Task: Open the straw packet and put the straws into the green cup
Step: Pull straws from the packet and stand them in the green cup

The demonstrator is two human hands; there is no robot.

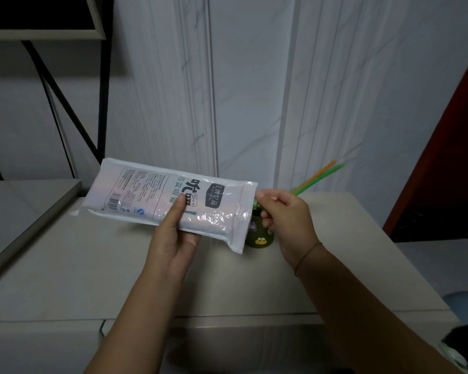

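In the head view, the straw packet [152, 193] was held above the tabletop [227, 287], lying roughly level with its printed face toward the camera and its open end to the right. It was gripped near the middle by the left hand [170, 244], with the thumb pressed on the front and the fingers hidden behind it. At the packet's mouth a green straw tip [255, 204] was pinched by the curled fingers of the right hand [287, 214], on whose wrist a thin band [307, 255] was worn. The green cup [258, 240], marked with a small yellow face, stood on the tabletop, partly covered by the packet's right end and just beside the right hand. An orange straw [319, 172] and a green straw [328, 171] were seen slanting up to the right from behind the right hand; their lower ends were hidden. A pale marbled wall [254, 90] was seen behind, and a black metal frame [103, 90] at the left.
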